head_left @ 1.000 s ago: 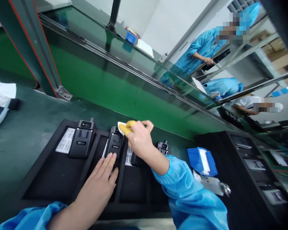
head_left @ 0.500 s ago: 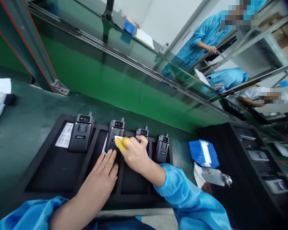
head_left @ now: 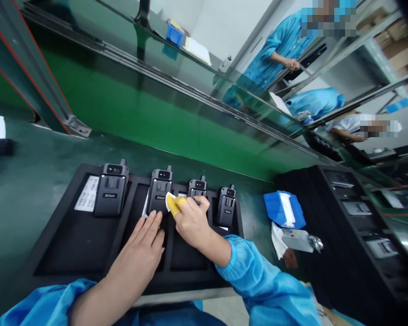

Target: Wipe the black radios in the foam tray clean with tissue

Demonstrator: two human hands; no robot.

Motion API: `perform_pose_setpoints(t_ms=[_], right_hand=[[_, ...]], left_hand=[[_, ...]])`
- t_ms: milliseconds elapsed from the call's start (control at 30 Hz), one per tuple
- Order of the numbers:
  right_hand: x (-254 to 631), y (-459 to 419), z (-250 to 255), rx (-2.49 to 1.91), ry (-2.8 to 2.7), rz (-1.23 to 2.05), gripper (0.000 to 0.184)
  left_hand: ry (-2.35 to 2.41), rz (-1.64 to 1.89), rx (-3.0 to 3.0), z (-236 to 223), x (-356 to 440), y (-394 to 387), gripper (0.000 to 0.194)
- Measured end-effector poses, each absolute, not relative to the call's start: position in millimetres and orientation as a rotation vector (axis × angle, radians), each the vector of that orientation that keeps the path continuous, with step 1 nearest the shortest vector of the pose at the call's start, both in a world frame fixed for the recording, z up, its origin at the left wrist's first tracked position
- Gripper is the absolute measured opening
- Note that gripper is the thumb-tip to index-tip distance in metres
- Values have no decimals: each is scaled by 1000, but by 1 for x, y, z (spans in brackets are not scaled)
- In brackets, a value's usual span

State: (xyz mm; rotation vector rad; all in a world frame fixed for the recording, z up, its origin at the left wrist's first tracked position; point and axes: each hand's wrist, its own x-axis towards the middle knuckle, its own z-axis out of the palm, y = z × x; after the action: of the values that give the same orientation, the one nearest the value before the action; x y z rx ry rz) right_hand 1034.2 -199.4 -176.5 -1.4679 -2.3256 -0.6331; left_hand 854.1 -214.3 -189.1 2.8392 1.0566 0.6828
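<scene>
Several black two-way radios lie face down in a black foam tray (head_left: pixel 81 267). My left hand (head_left: pixel 136 246) rests its outstretched fingers on the lower end of the second radio (head_left: pixel 159 188) from the left. My right hand (head_left: pixel 193 224), with yellow finger covers on, pinches a small white wipe (head_left: pixel 168 202) at that radio's right edge, beside the "Riton" label. The third radio (head_left: pixel 197 184) is partly covered by my right hand. At the left is the largest-looking radio (head_left: pixel 111 190), next to a white label sheet (head_left: pixel 87 194); the rightmost radio (head_left: pixel 226 206) lies beyond my right hand.
To the right stand a blue box (head_left: pixel 284 209) with white tissue, a clear bottle (head_left: pixel 297 240) with a metal top and a crumpled white cloth (head_left: pixel 278 240). A stack of black foam trays (head_left: pixel 302 190) rises beyond them. A green partition (head_left: pixel 177 122) runs behind; co-workers are past it.
My right hand has moved the wipe off the radio's label to its right edge, uncovering more of the label. My left hand stays on the radio's lower end. The view has shifted slightly.
</scene>
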Motion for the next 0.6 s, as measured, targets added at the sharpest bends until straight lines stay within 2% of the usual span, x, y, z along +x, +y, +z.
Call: perform_pose_setpoints(t_ms=[267, 433, 600], right_hand=[[1035, -211, -158, -1648, -2295, -560, 23], [1022, -172, -140, -1495, -2302, -650, 23], [968, -123, -144, -1305, -2426, -634, 20]], left_hand=[[1075, 822, 2774, -174, 831, -215, 35], [1303, 907, 2713, -171, 793, -208, 31], [1412, 859, 2725, -185, 776, -202, 35]])
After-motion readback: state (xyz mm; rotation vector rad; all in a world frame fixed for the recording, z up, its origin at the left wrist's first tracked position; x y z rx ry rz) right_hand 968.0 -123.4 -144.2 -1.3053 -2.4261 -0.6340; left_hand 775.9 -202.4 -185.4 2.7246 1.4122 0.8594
